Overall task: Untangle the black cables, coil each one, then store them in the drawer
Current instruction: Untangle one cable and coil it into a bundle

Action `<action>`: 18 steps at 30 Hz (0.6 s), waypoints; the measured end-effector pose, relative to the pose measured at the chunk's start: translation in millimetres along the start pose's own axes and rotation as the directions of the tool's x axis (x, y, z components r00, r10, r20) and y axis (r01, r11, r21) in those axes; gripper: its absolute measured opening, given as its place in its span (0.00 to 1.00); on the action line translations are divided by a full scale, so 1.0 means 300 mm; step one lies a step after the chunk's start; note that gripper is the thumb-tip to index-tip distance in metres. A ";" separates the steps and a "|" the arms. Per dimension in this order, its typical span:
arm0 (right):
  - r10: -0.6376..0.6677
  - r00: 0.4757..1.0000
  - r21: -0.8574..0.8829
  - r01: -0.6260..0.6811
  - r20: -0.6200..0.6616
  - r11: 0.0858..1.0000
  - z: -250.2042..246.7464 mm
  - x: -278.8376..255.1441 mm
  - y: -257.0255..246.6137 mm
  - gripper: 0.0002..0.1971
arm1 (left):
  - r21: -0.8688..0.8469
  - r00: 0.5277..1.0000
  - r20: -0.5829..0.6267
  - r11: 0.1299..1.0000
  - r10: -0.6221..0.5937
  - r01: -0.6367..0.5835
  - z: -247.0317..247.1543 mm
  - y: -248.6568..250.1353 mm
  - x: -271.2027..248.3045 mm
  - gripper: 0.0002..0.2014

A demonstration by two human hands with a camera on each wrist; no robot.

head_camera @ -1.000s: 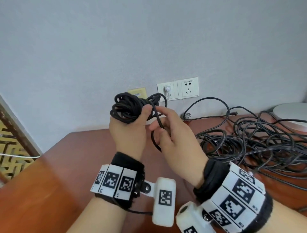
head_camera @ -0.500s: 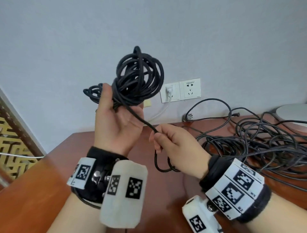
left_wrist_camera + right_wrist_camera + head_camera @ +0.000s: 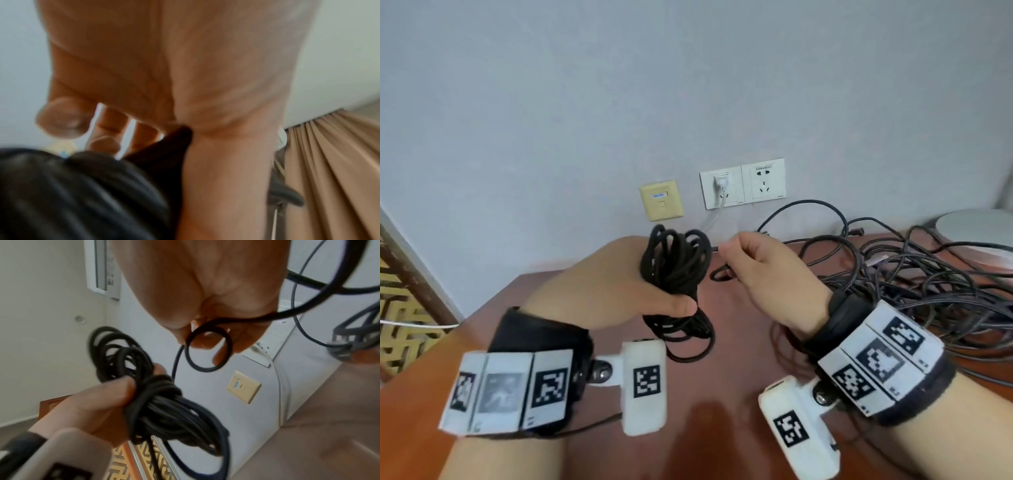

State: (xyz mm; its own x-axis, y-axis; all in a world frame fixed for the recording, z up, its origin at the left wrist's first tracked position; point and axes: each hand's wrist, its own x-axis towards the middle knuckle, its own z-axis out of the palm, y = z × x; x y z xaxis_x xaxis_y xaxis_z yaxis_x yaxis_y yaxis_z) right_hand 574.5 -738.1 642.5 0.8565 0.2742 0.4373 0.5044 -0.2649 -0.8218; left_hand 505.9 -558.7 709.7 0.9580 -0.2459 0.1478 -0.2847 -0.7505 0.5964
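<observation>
My left hand [image 3: 619, 291] grips a coiled black cable bundle [image 3: 674, 270] around its waist, held upright above the brown table [image 3: 722, 394]. In the right wrist view the coiled bundle [image 3: 156, 402] bulges out either side of the left hand [image 3: 98, 404]. My right hand [image 3: 763, 274] pinches the loose end of that cable, bent into a small loop [image 3: 208, 350], just right of the bundle. A heap of tangled black cables [image 3: 914, 291] lies on the table at the right. The left wrist view is blurred, showing palm and dark cable [image 3: 82, 194].
Wall sockets [image 3: 743, 186] with a white plug and a beige data port [image 3: 661, 204] sit on the grey wall behind. A white round object [image 3: 976, 229] stands at the far right. A patterned screen [image 3: 400, 308] is at the left. No drawer is in view.
My left hand has dropped from a raised position and turned over, bringing the coil down level with the right hand. The right hand has shifted up toward the bundle with the cable end.
</observation>
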 end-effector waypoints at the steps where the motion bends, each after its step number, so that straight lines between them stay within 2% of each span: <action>1: -0.027 0.999 0.007 0.027 -0.028 1.000 0.003 -0.002 -0.006 0.18 | 0.006 0.999 -0.040 1.000 -0.001 0.002 0.009 -0.008 0.010 0.10; 2: -0.039 0.997 0.017 0.040 -0.060 0.999 0.006 -0.002 -0.009 0.18 | 0.006 0.999 -0.049 1.000 -0.012 0.012 0.022 0.004 0.010 0.09; 5: -0.004 0.989 0.060 0.013 -0.147 0.998 0.000 0.000 -0.004 0.14 | 0.055 0.984 -0.180 0.998 -0.007 0.017 0.032 -0.014 0.029 0.09; 8: 0.056 0.987 0.000 -0.056 -0.153 0.998 -0.012 -0.004 -0.011 0.01 | 0.159 0.952 -0.305 0.984 -0.031 0.083 0.035 -0.045 0.044 0.10; 10: 0.099 0.991 -0.099 -0.108 -0.094 0.989 -0.017 -0.010 -0.010 0.10 | 0.147 0.901 -0.433 0.983 -0.036 0.110 0.039 -0.071 0.056 0.11; 12: 0.092 0.995 -0.285 -0.096 -0.027 0.954 -0.014 -0.019 -0.017 0.15 | 0.142 0.812 -0.584 0.984 -0.006 0.110 0.037 -0.077 0.063 0.08; 14: 0.022 0.999 -0.516 -0.002 0.033 0.856 -0.014 -0.031 -0.031 0.16 | 0.088 0.705 -0.709 0.992 0.000 0.088 0.032 -0.078 0.075 0.09; 15: -0.013 0.998 -0.538 0.042 0.058 0.842 -0.013 -0.035 -0.037 0.19 | 0.048 0.646 -0.763 0.996 -0.016 0.082 0.032 -0.076 0.079 0.10; 16: -0.044 0.996 -0.491 0.078 0.080 0.868 -0.011 -0.041 -0.049 0.20 | -0.025 0.577 -0.815 0.998 -0.058 0.064 0.033 -0.074 0.086 0.11; 17: -0.076 0.993 -0.398 0.106 0.090 0.911 -0.006 -0.046 -0.061 0.20 | -0.145 0.504 -0.854 0.989 -0.125 -0.002 0.033 -0.078 0.092 0.12; 18: -0.120 0.989 -0.293 0.139 0.084 0.946 0.003 -0.049 -0.066 0.19 | -0.305 0.441 -0.869 0.944 -0.223 -0.124 0.034 -0.070 0.096 0.13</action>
State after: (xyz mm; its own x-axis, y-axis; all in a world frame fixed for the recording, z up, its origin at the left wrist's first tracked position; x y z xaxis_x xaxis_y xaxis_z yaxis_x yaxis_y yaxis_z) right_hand 551.7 -736.0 652.0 0.7776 0.3804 0.5006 0.6287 -0.4830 -0.6095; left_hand 539.1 -556.1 693.5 0.5169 0.5924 0.6180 -0.3766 -0.4909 0.7856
